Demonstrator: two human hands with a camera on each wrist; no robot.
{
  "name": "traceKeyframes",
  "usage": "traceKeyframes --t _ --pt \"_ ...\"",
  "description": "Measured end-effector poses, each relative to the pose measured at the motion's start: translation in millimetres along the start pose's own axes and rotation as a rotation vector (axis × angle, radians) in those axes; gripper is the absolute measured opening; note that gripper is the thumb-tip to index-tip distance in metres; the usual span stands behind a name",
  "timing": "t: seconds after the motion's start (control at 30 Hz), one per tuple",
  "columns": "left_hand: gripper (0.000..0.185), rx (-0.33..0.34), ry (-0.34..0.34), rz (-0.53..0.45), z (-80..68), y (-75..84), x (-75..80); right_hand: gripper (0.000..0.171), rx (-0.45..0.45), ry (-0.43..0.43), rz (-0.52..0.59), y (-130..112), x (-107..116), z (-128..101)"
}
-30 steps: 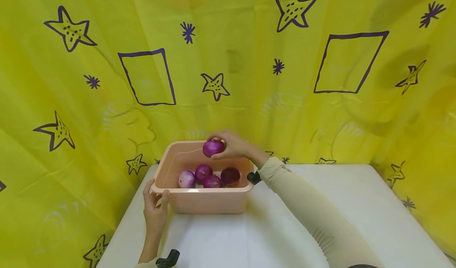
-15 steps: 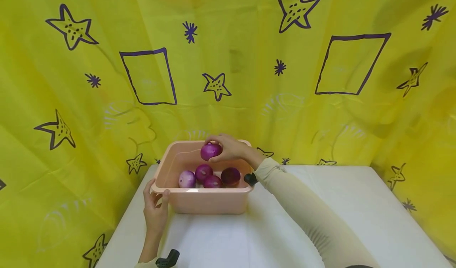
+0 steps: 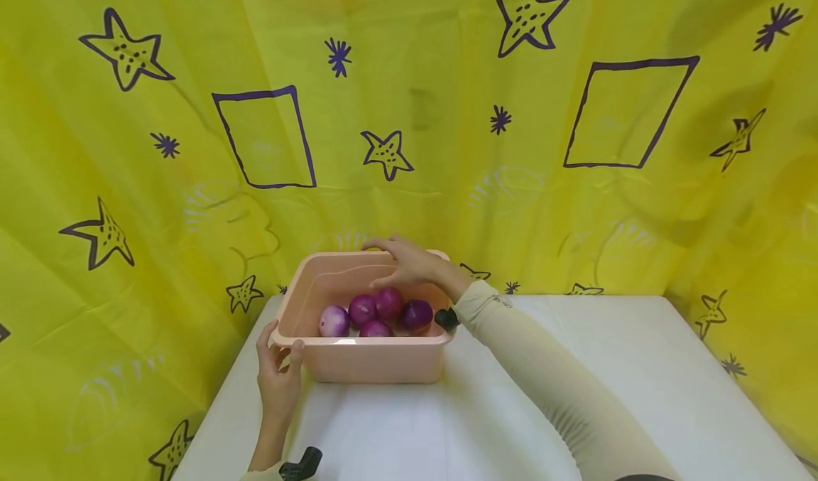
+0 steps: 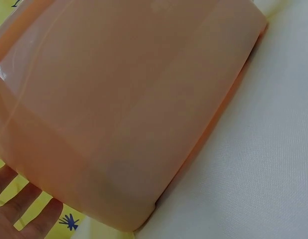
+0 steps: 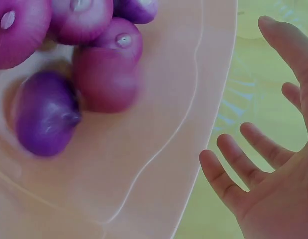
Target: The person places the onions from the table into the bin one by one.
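Right hand (image 3: 409, 263) above the far rim of the pink tub (image 3: 358, 364), just below centre of the head view, fingers spread and straight, empty. Same right hand (image 5: 273, 169) at the lower right of the right wrist view, palm open, fingers apart, clear of everything.

Left hand (image 3: 277, 371) at the lower left of the head view, gripping the tub's near left corner, thumb over the rim, fingers down the outer wall. In the left wrist view only fingertips (image 4: 24, 209) at the bottom left corner, under the tub wall (image 4: 124, 99) that fills most of the frame.

Five red onions in the tub, bunched toward its near side. Pale onion (image 3: 335, 321) furthest left in the head view, then a purple onion (image 3: 362, 309), a magenta onion (image 3: 388, 302) directly beneath the right hand and apart from it, a dark onion (image 3: 417, 315) furthest right, and a low onion (image 3: 375, 329) half hidden behind the near wall. In the right wrist view the magenta onion (image 5: 106, 74) slightly blurred, touching the dark onion (image 5: 44, 112) at its left.

Tub standing on a white worktop (image 3: 511, 410), lower half of the head view. Yellow curtain (image 3: 447, 111) with purple stars and squares behind and on both sides.
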State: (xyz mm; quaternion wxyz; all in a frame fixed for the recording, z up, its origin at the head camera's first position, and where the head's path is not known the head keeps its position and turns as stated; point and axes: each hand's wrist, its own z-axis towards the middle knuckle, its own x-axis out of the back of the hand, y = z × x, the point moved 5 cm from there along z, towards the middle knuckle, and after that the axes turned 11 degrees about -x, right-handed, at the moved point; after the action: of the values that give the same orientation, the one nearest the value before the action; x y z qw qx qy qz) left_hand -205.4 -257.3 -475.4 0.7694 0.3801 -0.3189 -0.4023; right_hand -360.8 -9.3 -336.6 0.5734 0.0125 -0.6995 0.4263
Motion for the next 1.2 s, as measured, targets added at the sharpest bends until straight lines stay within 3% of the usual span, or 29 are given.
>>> traceKeyframes --t 0.27,0.5,0.83,1.2 --pt "0.064 0.001 -0.005 0.009 0.6 0.8 -0.4 0.076 0.024 0.007 0.024 -3.0 10.8 -9.3" --pt "0.063 -0.001 -0.004 0.021 2.6 -0.8 -0.1 0.075 0.02 0.037 0.075 10.1 32.9 -27.2" --pt "0.063 -0.002 -0.006 0.004 2.4 1.5 -1.1 0.076 -0.014 0.13 0.049 56.2 67.0 -68.9" --pt "0.065 -0.02 -0.002 -0.003 -0.1 4.2 0.4 0.075 -0.096 0.187 -0.035 103.6 82.5 -103.3"
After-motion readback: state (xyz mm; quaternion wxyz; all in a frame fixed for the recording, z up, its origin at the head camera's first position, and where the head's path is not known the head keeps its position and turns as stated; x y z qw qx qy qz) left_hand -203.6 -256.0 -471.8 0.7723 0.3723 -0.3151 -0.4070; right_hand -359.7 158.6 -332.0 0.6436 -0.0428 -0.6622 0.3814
